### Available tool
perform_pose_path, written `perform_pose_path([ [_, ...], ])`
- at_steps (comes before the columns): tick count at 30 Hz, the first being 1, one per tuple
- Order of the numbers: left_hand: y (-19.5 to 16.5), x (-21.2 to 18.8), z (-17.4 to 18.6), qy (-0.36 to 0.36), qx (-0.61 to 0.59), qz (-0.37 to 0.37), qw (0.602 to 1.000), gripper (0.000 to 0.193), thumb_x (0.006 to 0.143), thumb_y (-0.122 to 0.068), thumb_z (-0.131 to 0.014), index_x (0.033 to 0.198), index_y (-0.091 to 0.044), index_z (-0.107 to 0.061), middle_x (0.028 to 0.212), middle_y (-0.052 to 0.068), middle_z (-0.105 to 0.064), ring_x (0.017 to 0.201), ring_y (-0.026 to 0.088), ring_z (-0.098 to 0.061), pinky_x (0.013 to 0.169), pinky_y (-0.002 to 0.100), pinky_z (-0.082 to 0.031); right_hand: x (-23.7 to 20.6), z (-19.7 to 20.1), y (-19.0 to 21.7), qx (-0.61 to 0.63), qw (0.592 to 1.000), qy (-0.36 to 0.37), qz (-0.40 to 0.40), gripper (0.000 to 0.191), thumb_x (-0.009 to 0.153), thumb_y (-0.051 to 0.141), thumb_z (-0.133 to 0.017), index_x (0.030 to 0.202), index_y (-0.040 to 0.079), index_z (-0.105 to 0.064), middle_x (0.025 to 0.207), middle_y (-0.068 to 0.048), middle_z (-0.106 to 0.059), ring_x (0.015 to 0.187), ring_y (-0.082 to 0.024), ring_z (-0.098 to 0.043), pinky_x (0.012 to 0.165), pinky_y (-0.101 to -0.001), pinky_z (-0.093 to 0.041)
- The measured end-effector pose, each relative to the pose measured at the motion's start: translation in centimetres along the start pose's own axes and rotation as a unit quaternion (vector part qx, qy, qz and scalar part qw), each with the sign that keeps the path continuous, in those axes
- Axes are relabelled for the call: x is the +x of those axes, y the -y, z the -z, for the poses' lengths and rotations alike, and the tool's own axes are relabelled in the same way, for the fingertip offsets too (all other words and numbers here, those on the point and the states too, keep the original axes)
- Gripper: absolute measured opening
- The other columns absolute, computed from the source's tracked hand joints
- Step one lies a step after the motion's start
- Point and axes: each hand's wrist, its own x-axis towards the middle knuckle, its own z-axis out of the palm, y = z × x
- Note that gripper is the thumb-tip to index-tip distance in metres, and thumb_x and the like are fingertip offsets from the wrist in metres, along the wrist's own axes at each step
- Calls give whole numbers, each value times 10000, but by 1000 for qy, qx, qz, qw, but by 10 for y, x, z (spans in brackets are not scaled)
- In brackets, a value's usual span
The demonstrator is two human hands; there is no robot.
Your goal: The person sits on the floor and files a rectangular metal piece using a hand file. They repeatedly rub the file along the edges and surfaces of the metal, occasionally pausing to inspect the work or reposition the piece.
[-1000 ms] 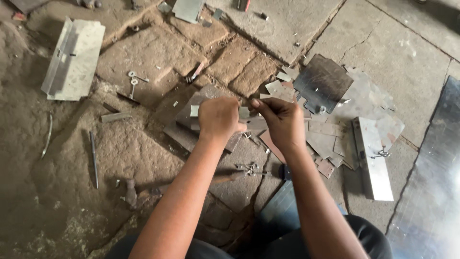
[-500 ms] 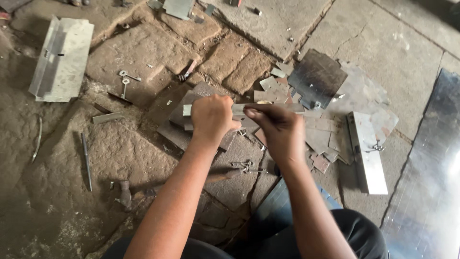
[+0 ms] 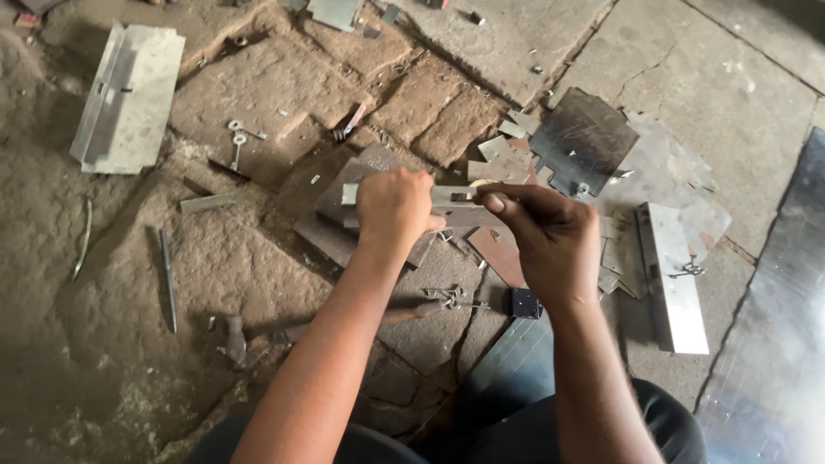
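- Left hand (image 3: 394, 206) fisted around a metal strip (image 3: 447, 196)
- Right hand (image 3: 550, 236) pinches the strip's other end
- Hammer (image 3: 258, 337) lies on the floor (image 3: 258, 86) below

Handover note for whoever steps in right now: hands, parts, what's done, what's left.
Left hand: closed around a flat metal strip, held level above the floor.
Right hand: fingertips pinch the strip's right end; whether they hold a small part there cannot be told.
Nearby: hammer on the floor below the left forearm, loose keys under the hands, folded metal channel at right, cut sheet plate beyond, another channel far left.
Done: strip picked up and gripped at both ends.
Left: strip not yet joined to anything, nor set down.
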Motion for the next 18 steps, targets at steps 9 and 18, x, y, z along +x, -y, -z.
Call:
perform_pose_path([
  [9,1,-3,7,-34,-41,-5,999,529,612,-576,-916,798,-114,-737,701,57,-724,626,212,-712,537,348,-559,0,-4,-1,34,999,-4,23,209,947,266,-762,1060,96,-809,922,-10,-804,812,-72,-720,742,-241,-574],
  [18,0,-1,10,-14,-45,-1,999,532,634,-585,-909,844,-128,-738,752,69,-743,674,222,-737,558,360,-576,-4,4,9,10,1000,-13,7,160,939,232,-766,1058,135,-811,948,-13,-812,828,-74,-738,770,-267,-602],
])
